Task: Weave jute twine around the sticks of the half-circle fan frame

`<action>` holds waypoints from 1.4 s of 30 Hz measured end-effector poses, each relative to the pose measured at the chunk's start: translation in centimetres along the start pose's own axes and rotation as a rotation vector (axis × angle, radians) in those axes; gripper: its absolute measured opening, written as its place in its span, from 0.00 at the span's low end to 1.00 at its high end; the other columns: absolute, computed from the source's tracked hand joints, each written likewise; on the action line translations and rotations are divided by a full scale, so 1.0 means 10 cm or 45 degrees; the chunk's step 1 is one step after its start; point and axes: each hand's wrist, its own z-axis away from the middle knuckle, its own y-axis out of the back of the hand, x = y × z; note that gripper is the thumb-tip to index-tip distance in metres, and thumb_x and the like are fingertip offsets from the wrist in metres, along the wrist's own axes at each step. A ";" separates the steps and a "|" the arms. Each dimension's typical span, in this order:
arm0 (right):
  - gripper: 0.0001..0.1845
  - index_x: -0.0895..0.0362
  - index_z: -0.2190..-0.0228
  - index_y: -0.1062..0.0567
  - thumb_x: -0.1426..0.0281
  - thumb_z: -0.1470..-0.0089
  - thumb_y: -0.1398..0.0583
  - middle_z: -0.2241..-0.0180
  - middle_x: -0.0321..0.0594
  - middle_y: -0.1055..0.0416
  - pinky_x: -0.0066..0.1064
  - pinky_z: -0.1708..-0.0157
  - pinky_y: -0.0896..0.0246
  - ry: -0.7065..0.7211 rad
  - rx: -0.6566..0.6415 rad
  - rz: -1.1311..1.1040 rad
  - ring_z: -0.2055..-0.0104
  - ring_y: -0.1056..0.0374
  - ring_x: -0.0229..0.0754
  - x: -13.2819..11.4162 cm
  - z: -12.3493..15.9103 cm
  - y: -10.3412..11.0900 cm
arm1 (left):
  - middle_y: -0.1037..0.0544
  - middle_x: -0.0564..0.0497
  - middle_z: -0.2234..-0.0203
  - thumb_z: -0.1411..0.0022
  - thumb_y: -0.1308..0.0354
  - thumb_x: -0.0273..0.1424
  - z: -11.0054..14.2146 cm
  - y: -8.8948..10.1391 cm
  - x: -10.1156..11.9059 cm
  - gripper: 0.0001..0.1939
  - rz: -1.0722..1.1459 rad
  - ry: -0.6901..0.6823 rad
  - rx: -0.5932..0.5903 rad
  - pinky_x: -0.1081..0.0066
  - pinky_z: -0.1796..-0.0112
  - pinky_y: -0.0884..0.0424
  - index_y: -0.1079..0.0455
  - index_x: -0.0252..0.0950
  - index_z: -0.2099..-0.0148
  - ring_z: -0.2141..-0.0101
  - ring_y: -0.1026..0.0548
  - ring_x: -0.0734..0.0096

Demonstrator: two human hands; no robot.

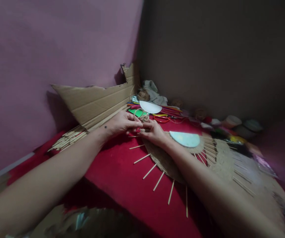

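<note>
Over the red cloth (119, 173), the left hand (128, 124) pinches twine (144, 116); whether the right hand (154, 133) grips, I can't tell

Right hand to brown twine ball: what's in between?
In the head view, the white half-disc lies between the right hand and the twine ball, with loose twine loops nearer the hand.
</note>
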 end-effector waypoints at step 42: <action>0.05 0.52 0.71 0.21 0.72 0.50 0.38 0.71 0.35 0.25 0.35 0.61 0.39 -0.093 0.015 -0.330 0.67 0.32 0.39 -0.39 0.62 0.07 | 0.25 0.51 0.73 0.52 0.39 0.24 -0.01 0.09 -0.10 0.06 -0.565 -0.403 -0.402 0.74 0.64 0.37 0.22 0.36 0.70 0.69 0.30 0.72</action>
